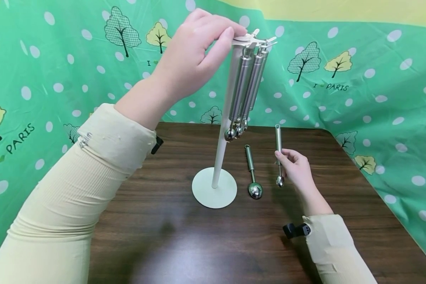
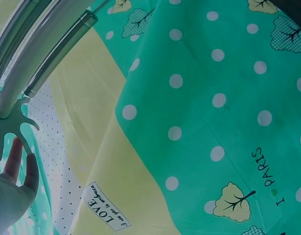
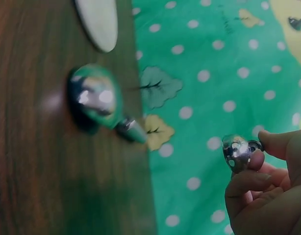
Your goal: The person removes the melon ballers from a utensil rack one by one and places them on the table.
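White-finished and standing at the left, the hook stand (image 1: pixel 219 157) carries several hanging metal utensils (image 1: pixel 240 86), at least three by the heads that show. Two pieces are off it, so the work looks partway through, though whether the stand is filling or emptying I cannot tell. The left hand (image 1: pixel 198 51) lays its fingers, fairly straight, on the stand's top. The right hand (image 1: pixel 297 167) pinches a small scoop (image 1: pixel 278 138) by its handle, well apart from the hooks, while a larger spoon (image 1: pixel 255 191) lies loose on the surface (image 1: pixel 145 236) between scoop and stand, untouched.
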### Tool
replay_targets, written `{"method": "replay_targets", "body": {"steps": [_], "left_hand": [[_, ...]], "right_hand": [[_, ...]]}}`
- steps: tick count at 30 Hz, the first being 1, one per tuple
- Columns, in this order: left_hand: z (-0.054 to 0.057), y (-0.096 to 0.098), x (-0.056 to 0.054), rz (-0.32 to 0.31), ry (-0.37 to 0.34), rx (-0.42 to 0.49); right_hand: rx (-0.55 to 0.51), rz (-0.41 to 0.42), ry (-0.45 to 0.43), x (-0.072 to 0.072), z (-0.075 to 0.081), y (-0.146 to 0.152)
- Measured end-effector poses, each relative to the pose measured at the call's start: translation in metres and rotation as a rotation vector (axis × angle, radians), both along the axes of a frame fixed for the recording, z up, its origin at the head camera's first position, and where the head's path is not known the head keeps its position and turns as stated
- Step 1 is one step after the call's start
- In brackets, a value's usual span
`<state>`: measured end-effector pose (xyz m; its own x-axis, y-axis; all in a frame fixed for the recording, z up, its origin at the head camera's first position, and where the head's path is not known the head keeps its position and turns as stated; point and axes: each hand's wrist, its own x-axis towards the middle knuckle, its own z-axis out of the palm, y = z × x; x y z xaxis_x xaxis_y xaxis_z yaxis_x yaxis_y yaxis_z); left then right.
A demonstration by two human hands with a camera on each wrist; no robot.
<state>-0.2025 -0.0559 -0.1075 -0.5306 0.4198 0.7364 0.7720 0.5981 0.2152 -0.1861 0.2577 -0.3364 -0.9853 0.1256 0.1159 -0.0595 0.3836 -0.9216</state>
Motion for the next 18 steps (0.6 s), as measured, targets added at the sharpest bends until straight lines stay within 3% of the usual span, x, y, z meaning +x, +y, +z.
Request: {"method": "replay_targets", "body": {"steps": [18], "left_hand": [[-0.006,0.0,-0.004,-0.077,0.02,0.097]], "right_hand": [[0.063,0.063,-0.291,-0.027,-0.045,0.015]]}}
